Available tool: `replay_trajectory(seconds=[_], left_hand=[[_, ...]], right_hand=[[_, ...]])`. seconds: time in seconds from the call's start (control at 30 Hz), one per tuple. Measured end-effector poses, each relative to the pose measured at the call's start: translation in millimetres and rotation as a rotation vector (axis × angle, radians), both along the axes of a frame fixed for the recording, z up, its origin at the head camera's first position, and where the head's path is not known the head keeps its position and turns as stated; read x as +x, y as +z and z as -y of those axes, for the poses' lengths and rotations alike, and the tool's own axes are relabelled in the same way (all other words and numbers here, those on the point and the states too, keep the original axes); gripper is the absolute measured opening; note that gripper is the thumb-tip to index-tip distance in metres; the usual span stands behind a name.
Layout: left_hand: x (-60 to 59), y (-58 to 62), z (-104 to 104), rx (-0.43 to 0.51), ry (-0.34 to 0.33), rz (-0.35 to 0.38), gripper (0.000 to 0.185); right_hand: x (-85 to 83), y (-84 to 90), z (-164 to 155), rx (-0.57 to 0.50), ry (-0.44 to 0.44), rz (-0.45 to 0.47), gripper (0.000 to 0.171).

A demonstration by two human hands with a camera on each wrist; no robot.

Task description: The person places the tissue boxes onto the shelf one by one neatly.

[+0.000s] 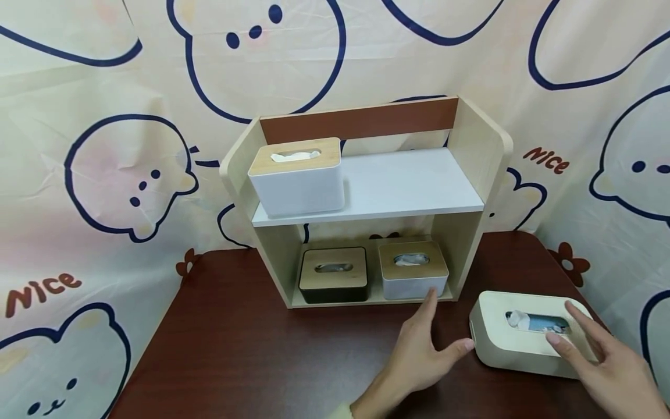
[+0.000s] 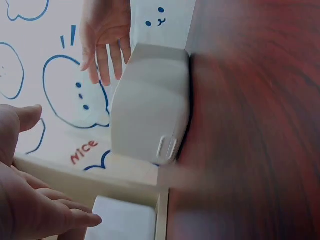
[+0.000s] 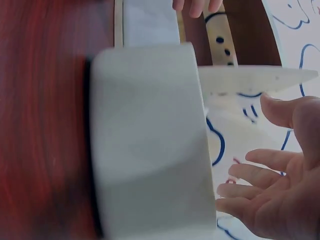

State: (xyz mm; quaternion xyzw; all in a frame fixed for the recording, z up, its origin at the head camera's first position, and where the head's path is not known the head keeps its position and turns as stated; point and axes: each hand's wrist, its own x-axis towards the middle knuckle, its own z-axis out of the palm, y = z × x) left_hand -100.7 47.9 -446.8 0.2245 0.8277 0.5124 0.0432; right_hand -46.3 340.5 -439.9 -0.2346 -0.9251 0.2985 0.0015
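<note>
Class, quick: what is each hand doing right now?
Left hand: open, holding nothing, beside the cream tissue box.
Right hand: open, over its top.

We seem to be in a home-like staged corner rather than a shop or workshop. A dark reddish wooden table [image 1: 251, 361] stands against a cream fabric backdrop [image 1: 104, 116] printed with cartoon bear outlines, small flowers and the word "Nice", which drapes around the table on all sides we see. On the table sits a small light-wood desktop shelf [image 1: 366, 203] with a white upper board, holding household tissue boxes [image 1: 298, 174] with wooden lids; another cream tissue box [image 1: 528, 337] lies on the tabletop. We see no room walls, so the building itself we cannot tell.
</note>
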Motion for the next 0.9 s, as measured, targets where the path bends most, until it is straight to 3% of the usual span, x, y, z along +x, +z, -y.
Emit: replay_trajectory(seconds=[0.2, 0.3, 0.6, 0.7, 0.9], left_hand=[[2.8, -4.2, -19.5, -0.021, -0.025, 0.037, 0.101], [4.7, -6.4, -27.9, -0.037, -0.028, 0.070, 0.103], [6.9, -12.8, -47.5, -0.049, -0.042, 0.090, 0.107], [6.9, -15.6, -52.8, -0.050, -0.043, 0.115, 0.108], [7.5, -21.1, -63.5, -0.059, -0.022, 0.168, 0.113]], right_hand=[[11.3, -24.2, -16.8, -0.088, -0.019, -0.197, 0.087], [14.2, -35.0, -26.1, -0.070, -0.012, -0.201, 0.092], [10.3, -41.2, -43.5, -0.174, -0.104, 0.068, 0.112], [9.2, -46.8, -48.9, -0.178, -0.116, 0.102, 0.116], [7.2, -66.4, -62.6, -0.118, 0.002, 0.127, 0.125]])
